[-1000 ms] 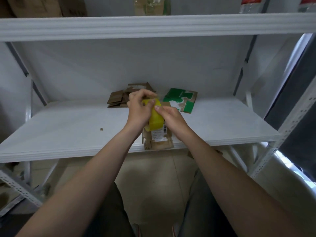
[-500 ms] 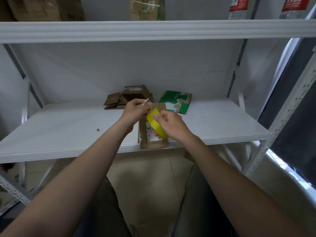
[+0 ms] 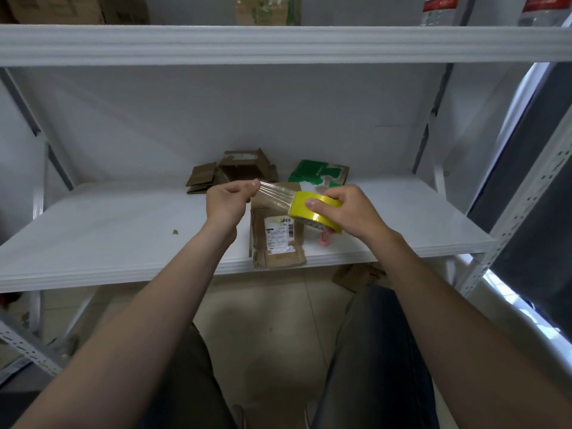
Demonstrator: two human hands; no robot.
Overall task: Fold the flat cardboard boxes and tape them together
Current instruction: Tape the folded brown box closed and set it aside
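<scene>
Up top, the brown boxes (image 3: 62,7) and the red-labelled packs (image 3: 439,9) are cut off at the upper edge, only their bottoms showing. The label (image 3: 278,235) on the flat box (image 3: 278,258) has print too small to read. Something pink (image 3: 324,240) peeks from under the tape roll (image 3: 312,212), mostly hidden by the right hand (image 3: 356,212) — can't tell what it is. The tape strip (image 3: 275,195) veils the box's far end. Floor cardboard (image 3: 356,277) sits half behind the shelf (image 3: 123,243). A brown speck (image 3: 175,232) — too small to name.
</scene>
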